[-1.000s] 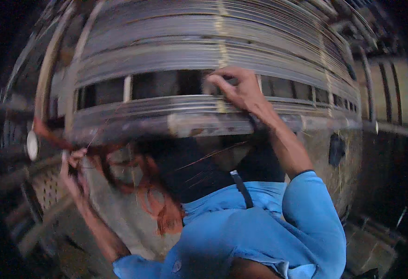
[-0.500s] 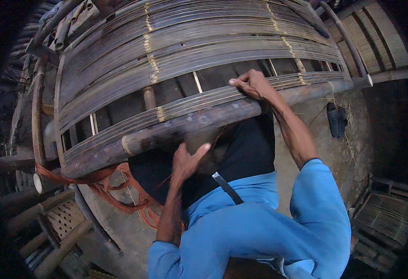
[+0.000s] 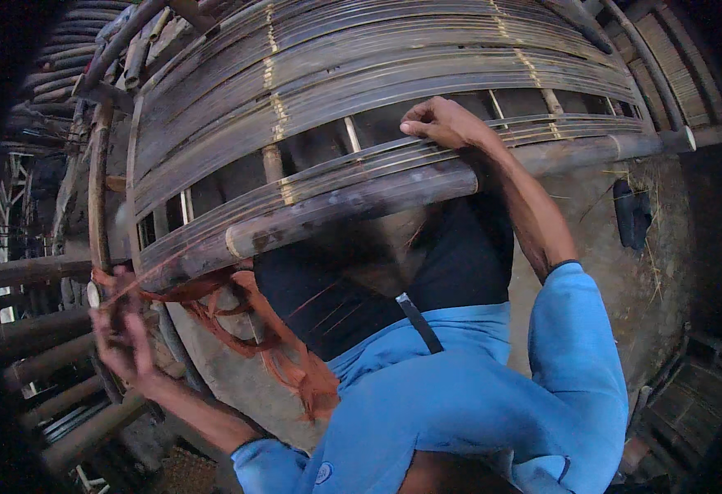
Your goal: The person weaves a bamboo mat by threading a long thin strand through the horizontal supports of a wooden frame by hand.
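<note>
At the left my left hand is blurred by motion, beside the corner of the bamboo frame. A thin orange strand stretches from its fingers up across the near slats. Farther right, my right hand rests over the near band of thin bamboo slats. Its thumb and forefinger are pressed together; whatever lies between them is too small to make out. Just below the band runs a thick bamboo pole, across my lap. A gap with light crosspieces separates this band from the wide slatted panel.
A bundle of orange strips hangs from the frame's left corner beside my leg. Bamboo poles crowd the left side. A dark object lies on the floor at right, and a slatted bamboo piece stands at lower right.
My left hand has swung from the middle of my lap out to the far left, drawing the orange strand along the slats. The right hand stays at the slat band.
</note>
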Demonstrator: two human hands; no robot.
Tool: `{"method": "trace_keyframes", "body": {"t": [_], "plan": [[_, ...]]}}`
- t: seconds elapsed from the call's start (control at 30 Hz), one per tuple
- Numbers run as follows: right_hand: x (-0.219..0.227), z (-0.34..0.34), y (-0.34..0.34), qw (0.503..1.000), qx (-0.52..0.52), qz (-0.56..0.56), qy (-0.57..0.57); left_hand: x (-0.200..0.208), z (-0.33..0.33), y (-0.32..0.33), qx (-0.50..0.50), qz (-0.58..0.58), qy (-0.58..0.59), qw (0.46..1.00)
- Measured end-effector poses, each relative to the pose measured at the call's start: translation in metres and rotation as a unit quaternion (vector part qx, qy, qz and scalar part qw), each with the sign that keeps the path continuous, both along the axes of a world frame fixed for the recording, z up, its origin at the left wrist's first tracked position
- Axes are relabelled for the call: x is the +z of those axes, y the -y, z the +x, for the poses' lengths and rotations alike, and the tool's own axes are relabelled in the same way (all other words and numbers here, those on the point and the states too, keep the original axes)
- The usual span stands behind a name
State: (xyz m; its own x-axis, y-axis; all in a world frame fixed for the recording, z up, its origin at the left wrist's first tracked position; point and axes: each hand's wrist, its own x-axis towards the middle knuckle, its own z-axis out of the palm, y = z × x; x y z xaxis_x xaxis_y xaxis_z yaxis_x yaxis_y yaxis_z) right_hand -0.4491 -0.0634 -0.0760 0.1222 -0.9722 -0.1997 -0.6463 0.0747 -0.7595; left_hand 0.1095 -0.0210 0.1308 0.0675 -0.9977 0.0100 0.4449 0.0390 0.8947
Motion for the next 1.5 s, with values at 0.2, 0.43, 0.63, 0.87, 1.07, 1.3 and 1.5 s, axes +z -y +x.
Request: {"method": "trace_keyframes", "body": {"t": [0.2, 0.43, 0.63, 0.87, 1.07, 1.3, 1.5], "plan": [[-0.038, 0.028, 0.04, 0.985, 0.082, -0.12, -0.097, -0.014, -0.009, 0.108, -0.026, 0.013, 0.252, 0.967], [-0.054, 0.065, 0.066, 0.991, 0.014, 0.08, -0.102, -0.173, -0.267, 0.133, -0.194, -0.146, 0.717, 0.653], [-0.046, 0.078, 0.056, 0.996, -0.024, 0.082, -0.016, -0.24, -0.304, 0.146, -0.187, -0.021, 0.702, 0.686], [-0.014, 0.057, 0.042, 0.995, -0.024, 0.025, 0.097, -0.191, -0.269, 0.159, -0.326, -0.081, 0.687, 0.644], [0.025, 0.04, 0.006, 0.942, 0.013, -0.025, 0.335, -0.143, -0.289, 0.123, -0.442, 0.077, 0.137, 0.883], [0.057, 0.042, -0.004, 0.979, -0.038, -0.138, 0.149, -0.128, -0.246, 0.1, -0.146, -0.216, 0.634, 0.728], [0.037, 0.023, -0.002, 0.956, -0.17, -0.226, 0.077, -0.05, -0.108, 0.055, -0.135, -0.083, 0.696, 0.7]]}}
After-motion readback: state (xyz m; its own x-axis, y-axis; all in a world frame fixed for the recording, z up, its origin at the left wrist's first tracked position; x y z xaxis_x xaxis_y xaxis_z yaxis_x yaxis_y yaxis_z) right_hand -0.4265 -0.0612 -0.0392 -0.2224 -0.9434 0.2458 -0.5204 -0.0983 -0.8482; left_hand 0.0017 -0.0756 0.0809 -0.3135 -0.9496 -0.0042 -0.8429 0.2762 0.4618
